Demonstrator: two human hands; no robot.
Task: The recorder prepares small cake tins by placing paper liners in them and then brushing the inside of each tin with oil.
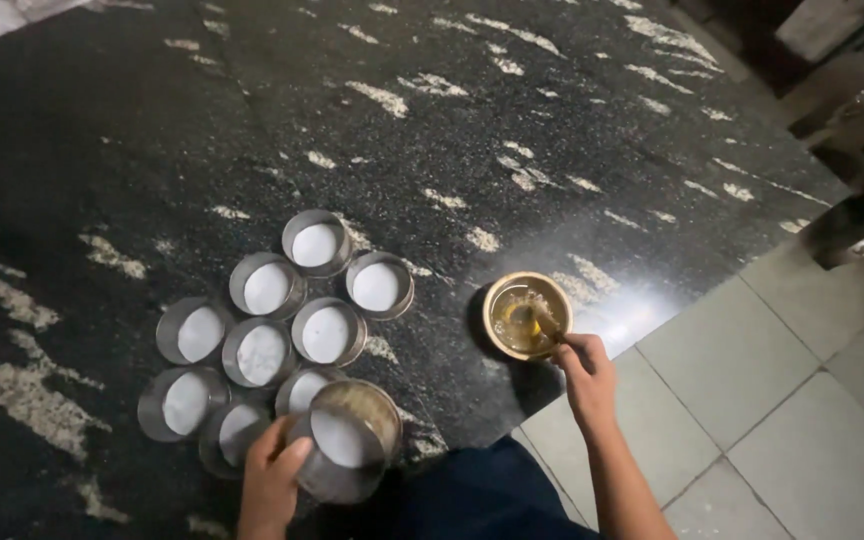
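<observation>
Left hand (274, 470) gripping tilted tin (347, 440), right hand (584, 375) at bowl (526, 315)

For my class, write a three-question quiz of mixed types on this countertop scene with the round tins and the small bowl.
1. True or false: the left hand holds a round metal tin tilted, its open side towards the camera.
2. Multiple choice: the right hand holds a tool that dips into A) a kettle, B) the small bowl of yellowish liquid, C) a frying pan.
3. Fill in: the other tins, each with a white disc at the bottom, stand on the dark speckled ______.

Key: 1 true; 2 B; 3 countertop.
</observation>
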